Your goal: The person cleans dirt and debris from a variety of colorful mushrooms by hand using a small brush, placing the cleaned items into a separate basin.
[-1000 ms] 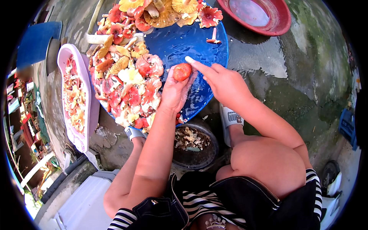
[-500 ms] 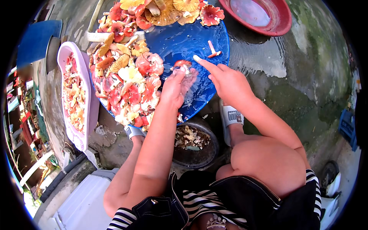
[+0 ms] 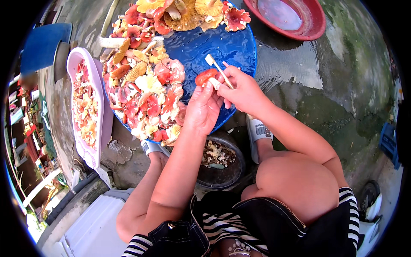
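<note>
Above the near part of a blue basin (image 3: 197, 45), my left hand (image 3: 203, 107) pinches a small red-capped mushroom (image 3: 206, 76) with a pale stem. Close beside it, my right hand (image 3: 244, 89) grips a slim toothbrush (image 3: 221, 72), its pale bristle head pointing up and away from me. Fingers of the right hand meet the mushroom's stem, and the brush head is apart from the cap. A heap of red, orange and yellow mushrooms (image 3: 147, 92) fills the basin's left side and far edge. Water shows in the rest of it.
A pink tub (image 3: 101, 115) of mushroom pieces stands at the left. Between my feet sits a dark bowl (image 3: 218, 176) with scraps. A red basin (image 3: 314, 30) lies at the far right on wet concrete. A white lidded box (image 3: 94, 225) is near my left leg.
My left hand has lifted the mushroom out of the water. My right hand has drawn nearer to it and turned the brush upward. The small mushroom piece afloat near the right hand no longer shows.
</note>
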{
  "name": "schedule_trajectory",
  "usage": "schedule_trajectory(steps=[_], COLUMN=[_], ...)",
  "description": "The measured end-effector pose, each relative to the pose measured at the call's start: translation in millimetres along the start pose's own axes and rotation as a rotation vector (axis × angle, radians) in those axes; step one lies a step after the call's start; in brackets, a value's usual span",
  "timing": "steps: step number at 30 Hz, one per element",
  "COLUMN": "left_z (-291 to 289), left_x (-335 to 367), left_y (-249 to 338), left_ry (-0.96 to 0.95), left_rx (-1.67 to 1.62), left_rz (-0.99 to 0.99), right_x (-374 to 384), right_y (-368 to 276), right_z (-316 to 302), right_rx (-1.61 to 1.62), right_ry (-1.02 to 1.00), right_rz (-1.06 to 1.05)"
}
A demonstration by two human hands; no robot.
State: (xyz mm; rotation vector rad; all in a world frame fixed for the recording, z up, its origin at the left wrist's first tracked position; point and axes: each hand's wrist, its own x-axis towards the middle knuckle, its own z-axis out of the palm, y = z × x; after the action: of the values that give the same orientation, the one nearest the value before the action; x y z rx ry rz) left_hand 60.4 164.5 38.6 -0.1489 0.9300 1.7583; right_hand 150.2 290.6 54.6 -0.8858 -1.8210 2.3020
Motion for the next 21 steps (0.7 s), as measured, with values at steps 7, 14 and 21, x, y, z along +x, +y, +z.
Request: schedule_trajectory(steps=[7, 14, 21], left_z=[-1, -1, -10], left_x=[-7, 1, 20], left_y=[-7, -3, 10], left_ry=[0.005, 0.176, 0.264], left_rx=[-0.048, -0.140, -0.276], left_rz=[0.084, 0.115, 0.050], right_x=[1, 2, -5], right_y=[-1, 1, -24], right_z=[2, -16, -28], right_rx=[0.137, -0.916, -1.045], right_ry=[-0.047, 0.226, 0.101], right_rz=[0.116, -0.410, -0.331])
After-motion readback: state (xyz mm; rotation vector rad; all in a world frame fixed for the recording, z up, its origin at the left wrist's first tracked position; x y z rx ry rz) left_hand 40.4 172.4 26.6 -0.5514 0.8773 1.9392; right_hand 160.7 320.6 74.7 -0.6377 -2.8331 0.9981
